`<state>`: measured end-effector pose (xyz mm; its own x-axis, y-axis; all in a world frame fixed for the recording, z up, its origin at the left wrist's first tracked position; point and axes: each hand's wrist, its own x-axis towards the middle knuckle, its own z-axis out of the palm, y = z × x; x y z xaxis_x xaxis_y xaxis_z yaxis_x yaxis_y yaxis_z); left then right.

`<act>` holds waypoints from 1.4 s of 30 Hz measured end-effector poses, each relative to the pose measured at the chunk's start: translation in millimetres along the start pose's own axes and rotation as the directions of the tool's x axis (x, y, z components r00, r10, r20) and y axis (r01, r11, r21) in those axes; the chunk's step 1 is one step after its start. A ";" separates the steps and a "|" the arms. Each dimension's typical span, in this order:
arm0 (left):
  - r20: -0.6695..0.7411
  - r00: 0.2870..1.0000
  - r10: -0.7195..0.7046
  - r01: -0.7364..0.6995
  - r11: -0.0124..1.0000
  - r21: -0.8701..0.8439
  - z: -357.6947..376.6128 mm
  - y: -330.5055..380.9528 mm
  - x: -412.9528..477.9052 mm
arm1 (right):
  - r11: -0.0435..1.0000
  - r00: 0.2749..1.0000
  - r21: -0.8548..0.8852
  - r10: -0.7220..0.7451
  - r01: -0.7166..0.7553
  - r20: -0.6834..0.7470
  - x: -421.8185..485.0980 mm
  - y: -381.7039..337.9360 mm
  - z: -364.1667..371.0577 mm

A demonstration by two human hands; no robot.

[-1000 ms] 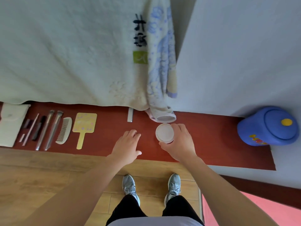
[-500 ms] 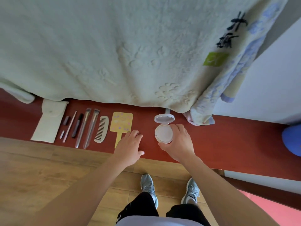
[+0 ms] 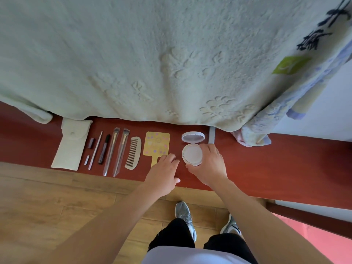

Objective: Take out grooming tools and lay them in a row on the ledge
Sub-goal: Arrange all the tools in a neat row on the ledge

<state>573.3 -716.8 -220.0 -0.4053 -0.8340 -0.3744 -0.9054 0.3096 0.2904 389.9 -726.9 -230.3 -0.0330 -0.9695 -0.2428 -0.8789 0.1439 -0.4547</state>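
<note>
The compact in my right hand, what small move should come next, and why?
Probably settle the compact flat on the ledge and let go. The right hand grips it, lid open, at the right end of the row, just past the hand mirror. The left hand lies over the mirror's handle, fingers relaxed, gripping nothing.

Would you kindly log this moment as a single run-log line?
phase: laying row | right hand: holds open compact at ledge | left hand: open, over handle of yellow mirror | comb, brushes: laid out
</note>
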 end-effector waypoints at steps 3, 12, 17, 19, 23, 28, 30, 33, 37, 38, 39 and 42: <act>-0.005 1.000 0.014 -0.014 1.000 -0.004 1.2 -2.8 0.4 | 1.000 1.000 0.002 0.008 -0.008 -0.018 -1.4 -0.3 4.9; -0.042 0.999 0.021 -0.022 0.999 -0.036 3.5 -7.2 -3.4 | 1.000 0.998 0.010 0.029 -0.028 -0.061 -6.0 -0.7 13.0; -0.051 0.999 0.013 -0.016 0.999 -0.042 3.3 -6.3 -3.0 | 1.000 0.996 0.002 0.019 -0.019 -0.086 -7.0 -0.8 16.0; -0.050 0.999 0.011 -0.013 0.999 -0.043 3.9 -5.9 -2.7 | 1.000 0.995 -0.004 0.019 -0.019 -0.095 -6.7 -1.0 17.6; -0.058 0.998 0.011 -0.014 0.999 -0.050 5.0 -6.7 -2.3 | 1.000 0.994 -0.007 0.020 -0.021 -0.111 -6.2 -1.6 19.5; -0.059 0.998 0.013 -0.017 0.998 -0.054 5.4 -7.3 -2.6 | 1.000 0.992 0.001 0.018 -0.018 -0.122 -6.0 -1.7 20.9; -0.062 0.998 0.013 -0.016 0.998 -0.054 5.6 -7.6 -2.7 | 1.000 0.993 -0.005 0.017 -0.018 -0.113 -5.5 -2.4 21.0; -0.060 0.998 0.010 -0.014 0.998 -0.060 6.3 -7.8 -3.3 | 1.000 0.994 -0.013 0.013 -0.014 -0.107 -4.9 -3.1 21.8; -0.068 0.998 0.006 -0.011 0.998 -0.068 8.0 -7.9 -3.3 | 1.000 0.994 -0.019 0.012 -0.014 -0.109 -4.6 -3.3 23.1; -0.069 0.998 0.004 -0.009 0.998 -0.069 7.9 -7.9 -3.1 | 1.000 0.994 -0.020 0.011 -0.013 -0.112 -4.7 -3.2 23.3; -0.069 0.998 0.003 -0.007 0.998 -0.067 8.0 -8.1 -3.1 | 1.000 0.993 -0.020 0.009 -0.012 -0.115 -4.8 -3.5 23.6; -0.070 0.998 0.001 -0.006 0.998 -0.067 8.1 -8.1 -3.0 | 1.000 0.994 -0.020 0.006 -0.008 -0.113 -4.5 -4.9 23.8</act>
<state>580.8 -713.1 -228.4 -0.3963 -0.8637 -0.3116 -0.8926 0.2829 0.3511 405.7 -718.5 -247.4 -0.0915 -0.9849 -0.1469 -0.8881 0.1474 -0.4354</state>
